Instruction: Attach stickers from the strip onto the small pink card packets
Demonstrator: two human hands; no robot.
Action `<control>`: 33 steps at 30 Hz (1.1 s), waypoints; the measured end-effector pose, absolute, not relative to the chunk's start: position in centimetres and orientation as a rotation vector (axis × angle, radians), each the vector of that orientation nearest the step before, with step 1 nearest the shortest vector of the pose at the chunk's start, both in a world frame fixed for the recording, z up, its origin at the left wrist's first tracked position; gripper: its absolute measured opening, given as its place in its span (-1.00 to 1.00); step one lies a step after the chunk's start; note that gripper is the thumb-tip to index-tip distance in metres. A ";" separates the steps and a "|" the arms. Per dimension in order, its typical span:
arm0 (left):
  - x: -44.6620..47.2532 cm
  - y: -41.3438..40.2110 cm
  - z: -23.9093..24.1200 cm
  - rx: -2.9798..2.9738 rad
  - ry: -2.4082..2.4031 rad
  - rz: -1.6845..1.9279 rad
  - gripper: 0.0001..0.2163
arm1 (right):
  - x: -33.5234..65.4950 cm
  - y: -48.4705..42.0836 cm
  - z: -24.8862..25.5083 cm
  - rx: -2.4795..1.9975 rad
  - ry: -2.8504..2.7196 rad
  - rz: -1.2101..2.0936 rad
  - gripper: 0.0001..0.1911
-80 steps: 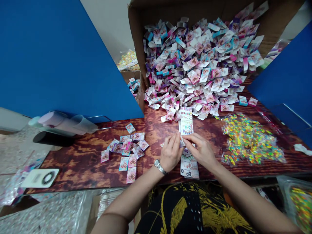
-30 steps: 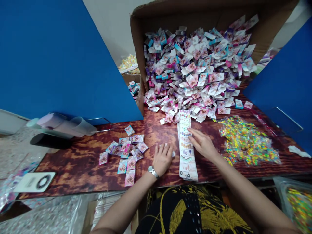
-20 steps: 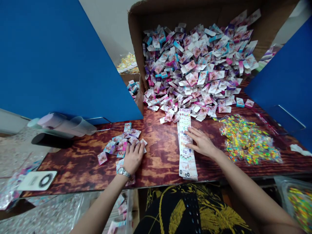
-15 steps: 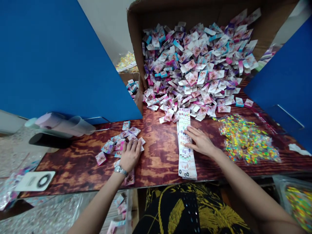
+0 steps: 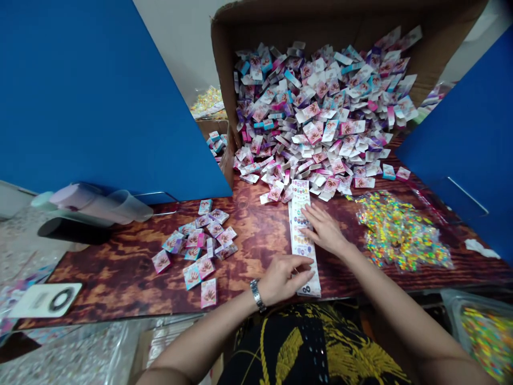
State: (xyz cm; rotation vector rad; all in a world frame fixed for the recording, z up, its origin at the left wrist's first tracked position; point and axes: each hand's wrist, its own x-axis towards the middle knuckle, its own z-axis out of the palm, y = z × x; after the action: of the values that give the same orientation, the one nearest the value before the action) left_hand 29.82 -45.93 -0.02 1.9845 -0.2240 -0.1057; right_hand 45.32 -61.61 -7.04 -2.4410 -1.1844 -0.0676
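Observation:
A stack of long white printed leaflets [image 5: 302,240] with rows of small coloured pictures lies lengthwise on the table in front of me. My right hand [image 5: 325,231] rests on its upper half, fingers stretched out flat. Over its lower end hovers or rests my left hand [image 5: 284,278], thumb and forefinger apart at the paper; contact there is hard to tell. To the left lies a loose group of small closed boxes [image 5: 194,275], pink, blue and purple, untouched by either hand.
A large cardboard carton [image 5: 223,69] at the back spills many small open-flapped boxes [image 5: 316,128] onto the table [image 5: 256,235]. Bags of colourful bits [image 5: 401,230] lie at the right. Stacked plastic cups [image 5: 120,206] and a white phone-like object [image 5: 46,299] are at the left. Blue panels flank both sides.
My left hand has left the small closed boxes and moved right to the lower end of the leaflets. My right hand stays on the leaflets.

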 end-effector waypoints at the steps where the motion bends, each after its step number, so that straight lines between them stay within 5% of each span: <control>1: 29.9 -46.1 -0.1 1.957 -0.217 -0.134 -0.72 | 45.5 -61.5 -7.3 -2.463 -1.220 -0.056 -0.46; 7: 29.7 -47.0 -1.8 1.625 0.012 -0.352 -0.67 | 44.9 -61.2 -7.8 -2.445 -1.221 -0.144 -0.73; 11: 30.6 -47.3 -1.7 0.962 0.340 -0.509 -0.50 | 42.7 -62.0 -4.1 -2.221 -1.200 -0.202 -0.73; 14: 32.6 -46.3 -0.9 0.694 0.398 -0.361 -0.57 | 40.0 -62.7 -0.6 -2.033 -1.462 -0.033 -0.74; 18: 34.7 -45.1 -0.3 0.730 0.362 -0.127 -0.63 | 37.5 -63.2 2.0 -1.888 -1.573 0.202 -0.72; 27: 33.9 -45.9 -1.6 1.067 0.224 -0.207 -0.64 | 43.0 -61.8 1.4 -2.190 -0.809 -0.210 -0.74; 33: 35.0 -45.5 -1.9 0.997 0.344 -0.105 -0.75 | 40.5 -61.8 -0.8 -2.214 -1.356 -0.379 -0.66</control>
State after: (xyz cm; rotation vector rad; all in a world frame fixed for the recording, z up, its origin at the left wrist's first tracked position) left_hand 35.03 -45.46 -1.86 0.9965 0.3442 -0.1049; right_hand 40.49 -61.81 -0.76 -2.2144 -1.3560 -0.3789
